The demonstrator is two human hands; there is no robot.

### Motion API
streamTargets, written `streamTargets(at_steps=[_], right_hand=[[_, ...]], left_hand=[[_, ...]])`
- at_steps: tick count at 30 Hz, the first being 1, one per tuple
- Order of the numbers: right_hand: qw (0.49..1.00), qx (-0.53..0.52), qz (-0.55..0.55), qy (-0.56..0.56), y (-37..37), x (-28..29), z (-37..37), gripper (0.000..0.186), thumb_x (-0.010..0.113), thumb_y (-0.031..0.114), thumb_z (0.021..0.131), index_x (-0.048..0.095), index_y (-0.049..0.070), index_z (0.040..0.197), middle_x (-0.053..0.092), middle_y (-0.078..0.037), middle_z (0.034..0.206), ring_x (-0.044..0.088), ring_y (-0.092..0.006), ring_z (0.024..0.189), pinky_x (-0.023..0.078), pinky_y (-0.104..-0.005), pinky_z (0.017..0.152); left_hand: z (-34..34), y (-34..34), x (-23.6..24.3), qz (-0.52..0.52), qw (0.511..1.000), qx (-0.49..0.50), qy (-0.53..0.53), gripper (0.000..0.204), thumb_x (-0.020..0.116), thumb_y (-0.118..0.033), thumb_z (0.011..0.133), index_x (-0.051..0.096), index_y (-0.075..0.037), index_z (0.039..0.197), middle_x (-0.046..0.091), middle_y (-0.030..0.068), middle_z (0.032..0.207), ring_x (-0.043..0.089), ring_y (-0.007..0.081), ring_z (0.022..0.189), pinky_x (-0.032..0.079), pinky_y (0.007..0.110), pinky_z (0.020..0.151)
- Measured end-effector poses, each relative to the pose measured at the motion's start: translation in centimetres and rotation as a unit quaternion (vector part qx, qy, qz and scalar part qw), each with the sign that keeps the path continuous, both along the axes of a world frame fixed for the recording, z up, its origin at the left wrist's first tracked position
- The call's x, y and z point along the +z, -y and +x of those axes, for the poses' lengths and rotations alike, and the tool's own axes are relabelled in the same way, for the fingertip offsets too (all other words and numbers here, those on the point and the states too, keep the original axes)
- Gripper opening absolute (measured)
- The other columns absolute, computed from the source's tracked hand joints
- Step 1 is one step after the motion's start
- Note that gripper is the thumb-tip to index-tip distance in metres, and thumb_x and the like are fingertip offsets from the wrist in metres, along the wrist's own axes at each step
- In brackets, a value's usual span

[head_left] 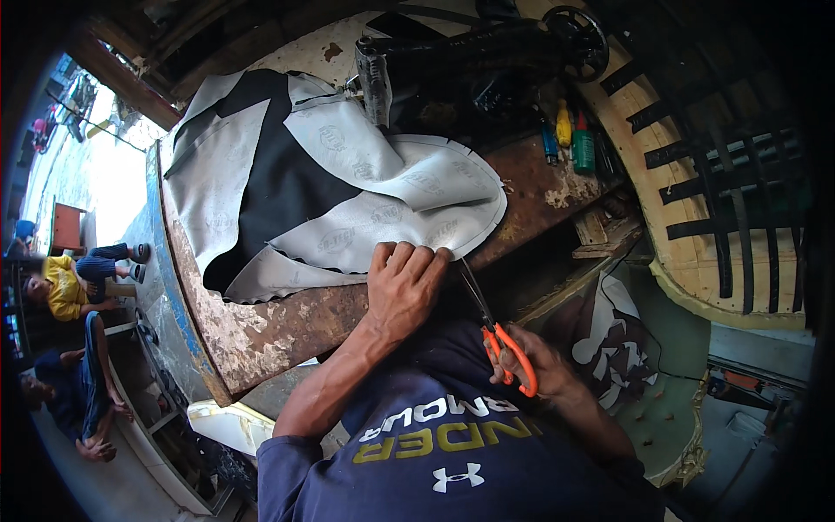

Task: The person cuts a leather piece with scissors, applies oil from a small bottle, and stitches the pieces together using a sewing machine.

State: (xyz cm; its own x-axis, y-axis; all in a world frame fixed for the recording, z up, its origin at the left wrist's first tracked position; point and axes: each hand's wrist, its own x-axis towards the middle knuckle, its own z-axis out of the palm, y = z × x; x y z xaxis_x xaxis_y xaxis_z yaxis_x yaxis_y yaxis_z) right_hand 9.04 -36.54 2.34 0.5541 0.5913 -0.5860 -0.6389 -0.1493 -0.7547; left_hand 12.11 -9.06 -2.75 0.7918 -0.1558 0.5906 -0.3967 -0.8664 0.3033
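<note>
Two items are held: the left hand (pixel 403 283) curls its fingers over the near edge of a grey-and-black upholstery cover (pixel 348 222) on the table (pixel 296 335), beside the sewing machine (pixel 474 65); the right hand (pixel 550 361) grips orange-handled scissors (pixel 522 358), blade tips at that edge.

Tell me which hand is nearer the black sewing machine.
Left. The left hand is at the grey fabric, in front of the sewing machine; the right hand, gripping orange-handled scissors, is farther back.

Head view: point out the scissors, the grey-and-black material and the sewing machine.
Scissors (pixel 511 341), head view: orange handle.
Grey-and-black material (pixel 283 178), head view: black section.
Sewing machine (pixel 474 59), head view: black arm.
</note>
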Motion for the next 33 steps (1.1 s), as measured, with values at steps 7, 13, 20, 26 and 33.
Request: streamTargets(at_steps=[7, 13, 20, 26, 33], right_hand=[[1.0, 0.008, -0.01, 0.01, -1.8, -0.5, 1.9, 0.037, 0.078, 0.021, 0.1, 0.055, 0.004, 0.124, 0.058, 0.001, 0.095, 0.058, -0.0049, 0.073, 0.061, -0.0265, 0.074], [1.0, 0.016, 0.024, -0.006, -1.1, -1.2, 2.4, 0.027, 0.073, 0.01, 0.1, 0.057, 0.005, 0.122, 0.061, 0.0, 0.094, 0.06, -0.0052, 0.069, 0.055, -0.0219, 0.062], [0.999, -0.008, 0.014, -0.043, -1.5, -0.5, 2.5, 0.031, 0.077, 0.013, 0.098, 0.058, 0.003, 0.121, 0.062, -0.001, 0.093, 0.061, -0.0051, 0.067, 0.054, -0.0208, 0.058], [0.996, -0.021, 0.085, -0.033, -1.6, -0.9, 2.2, 0.045, 0.08, 0.031, 0.1, 0.057, 0.003, 0.125, 0.06, 0.0, 0.091, 0.061, -0.0054, 0.069, 0.056, -0.0222, 0.063], [0.999, 0.016, 0.025, -0.018, -3.3, -0.5, -0.7, 0.039, 0.075, 0.031, 0.104, 0.055, 0.006, 0.126, 0.057, 0.001, 0.093, 0.06, -0.0073, 0.076, 0.054, -0.0246, 0.069]], left_hand=[[-0.7, 0.1, 0.0, 0.048, 0.996, -0.074, 0.03, 0.027, 0.071, -0.018, 0.08, 0.073, -0.006, 0.105, 0.06, 0.0027, 0.096, 0.061, 0.0183, 0.09, 0.047, 0.036, 0.078], [-1.5, -0.2, 0.0, 0.039, 0.998, -0.058, -0.009, 0.034, 0.072, -0.017, 0.081, 0.074, -0.008, 0.114, 0.061, 0.0037, 0.096, 0.061, 0.0197, 0.091, 0.046, 0.036, 0.077], [-3.5, -2.5, 0.9, -0.054, 0.993, 0.009, -0.109, 0.043, 0.072, -0.007, 0.079, 0.072, -0.008, 0.123, 0.065, 0.0084, 0.102, 0.061, 0.0264, 0.091, 0.046, 0.04, 0.079], [-3.9, -2.3, 0.2, -0.035, 0.996, 0.037, -0.067, 0.037, 0.073, -0.009, 0.077, 0.072, -0.007, 0.115, 0.064, 0.007, 0.097, 0.061, 0.0249, 0.087, 0.045, 0.04, 0.077], [-3.6, -1.2, 0.5, -0.005, 0.999, 0.028, -0.022, 0.024, 0.072, -0.01, 0.083, 0.074, -0.005, 0.106, 0.059, 0.004, 0.088, 0.06, 0.02, 0.081, 0.044, 0.036, 0.071]])
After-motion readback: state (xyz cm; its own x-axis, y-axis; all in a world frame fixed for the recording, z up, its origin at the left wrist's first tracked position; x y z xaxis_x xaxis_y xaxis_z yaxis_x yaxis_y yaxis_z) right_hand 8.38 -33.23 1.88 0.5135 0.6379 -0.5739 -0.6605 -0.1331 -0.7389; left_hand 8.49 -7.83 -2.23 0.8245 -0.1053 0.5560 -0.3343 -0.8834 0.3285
